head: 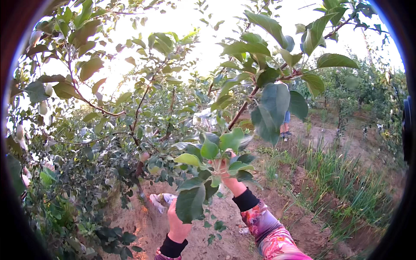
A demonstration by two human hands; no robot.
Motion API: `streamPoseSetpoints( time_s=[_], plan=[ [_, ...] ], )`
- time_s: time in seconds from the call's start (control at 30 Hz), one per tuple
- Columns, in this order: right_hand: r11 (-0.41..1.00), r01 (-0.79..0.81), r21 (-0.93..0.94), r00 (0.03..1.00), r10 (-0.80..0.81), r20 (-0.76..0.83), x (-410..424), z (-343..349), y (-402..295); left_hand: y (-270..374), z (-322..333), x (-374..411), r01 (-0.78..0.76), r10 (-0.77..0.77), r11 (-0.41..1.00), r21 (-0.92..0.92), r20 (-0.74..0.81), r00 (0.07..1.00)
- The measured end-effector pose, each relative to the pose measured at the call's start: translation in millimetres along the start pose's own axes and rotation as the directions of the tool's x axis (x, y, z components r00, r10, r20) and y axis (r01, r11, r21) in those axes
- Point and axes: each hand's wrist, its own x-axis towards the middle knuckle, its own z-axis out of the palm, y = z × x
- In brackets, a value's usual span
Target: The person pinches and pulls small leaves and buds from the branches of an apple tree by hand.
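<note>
Leafy apple branches (240,113) hang in front of me. My right hand (226,169) reaches up among a cluster of green leaves (209,149); the leaves cover most of its fingers, so what it touches is hidden. Lower and to the left, my left hand (177,221) is raised with its fingers curled, partly behind a large leaf (190,203). A whitish plastic bag (161,201) shows right by its fingertips; whether the hand holds it cannot be told. A small pinkish apple (144,156) hangs left of the leaf cluster.
Dense apple foliage with bagged fruits (43,108) fills the left side. A thick branch (242,110) crosses above my hands. Tall grass (338,178) grows on the bare-soil ridge at right. Another person's legs (286,123) show farther back on the path.
</note>
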Motion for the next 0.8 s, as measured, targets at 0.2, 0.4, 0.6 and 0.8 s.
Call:
streamPoseSetpoints(
  time_s=[0.2, 0.4, 0.6, 0.8],
  plan=[
    [0.94, 0.058, -0.335, 0.995, -0.083, -0.06, 2, 15, -14, 89, 31, 61, -0.289, 0.27, 0.948, 0.135, 0.143, 0.952],
    [0.767, 0.047, -0.64, 0.979, -0.162, -0.122, 41, 29, -25, 114, 66, 116, -0.175, 0.239, 0.864, 0.473, -0.078, 0.968],
    [0.689, 0.053, -0.723, 0.997, -0.079, -0.003, 54, 35, -26, 124, 42, 112, 0.188, 0.013, 0.695, 0.694, -0.274, 0.962],
    [0.428, 0.236, -0.872, 0.969, -0.178, 0.174, 41, 28, -20, 149, 47, 65, 0.238, -0.071, 0.554, 0.798, -0.24, 0.968]
  ],
)
